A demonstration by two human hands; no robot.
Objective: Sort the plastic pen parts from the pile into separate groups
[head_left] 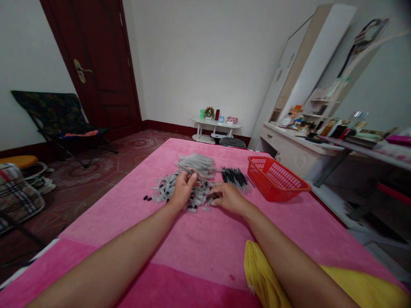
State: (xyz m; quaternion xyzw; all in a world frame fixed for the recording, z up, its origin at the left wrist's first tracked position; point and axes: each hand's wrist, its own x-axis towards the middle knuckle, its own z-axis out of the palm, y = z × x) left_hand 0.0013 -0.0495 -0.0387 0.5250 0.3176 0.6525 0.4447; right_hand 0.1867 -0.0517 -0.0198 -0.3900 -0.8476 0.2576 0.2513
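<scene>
My left hand [183,187] is closed, with a slim pen barrel [201,174] between thumb and fingers, pointing to the right. Beneath it spreads a heap of small clear and black pen caps [165,187]. At the heap's right side, my right hand [226,197] has its fingers curled in among the caps; what they pinch is too small to tell. Behind the heap lies a bundle of pale pen barrels [195,162]. Dark pen refills [236,177] lie in a pile just beyond my right hand.
A red plastic basket [274,182] stands right of the refills on the pink cloth [192,256]. Yellow fabric [266,273] lies under my right forearm. A cluttered dressing table [292,143] is at the right, a folding chair [61,115] at the left.
</scene>
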